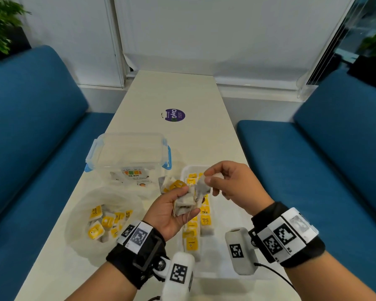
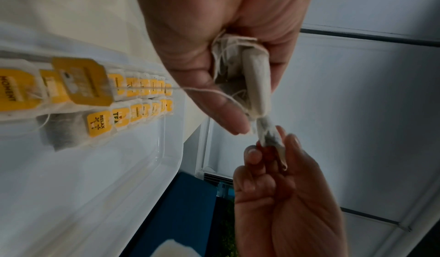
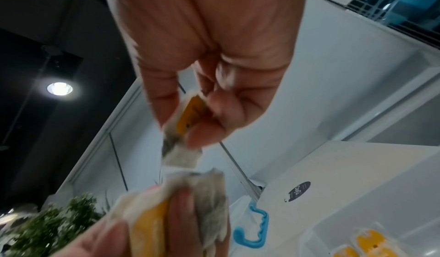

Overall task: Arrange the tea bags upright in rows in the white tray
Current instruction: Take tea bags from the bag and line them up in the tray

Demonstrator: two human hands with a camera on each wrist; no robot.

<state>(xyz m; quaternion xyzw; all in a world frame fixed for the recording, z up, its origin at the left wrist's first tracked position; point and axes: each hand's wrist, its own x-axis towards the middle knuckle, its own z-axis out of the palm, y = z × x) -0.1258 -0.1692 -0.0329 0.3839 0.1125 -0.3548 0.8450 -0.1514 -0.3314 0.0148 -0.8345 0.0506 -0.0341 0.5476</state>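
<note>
Head view, w/ both wrist views. Left hand (image 1: 172, 210), palm up above the near half of the white rectangular plastic tray (image 1: 217, 272); its grip is clenched round a bunch of grey-white paper tea bags with yellow tags (image 1: 186, 203), strings trailing; one yellow tag hangs free on its string (left wrist view). Right hand (image 1: 230, 183), just beside the left, over the tray's far end; thumb & fingertips pinch a single grey-white tea bag (image 1: 202, 184) by its top edge, yellow tag under the fingers (image 3: 214, 110) (right wrist view). This bag touches the bunch; whether it is fully separated, cannot tell. In the tray: two rows of upright tea bags (image 2: 140, 99), yellow tags facing up, along the left side; one bag in the right-hand row lies tilted. Left of tray on the cream bench (image 1: 182, 94): crumpled clear plastic bag holding loose tea bags (image 1: 104, 222). Behind it, a clear lidded plastic box with blue latches (image 1: 128, 153). Farther back, a round purple sticker (image 1: 174, 115). Blue upholstered seats (image 1: 30, 127) flank the bench.
</note>
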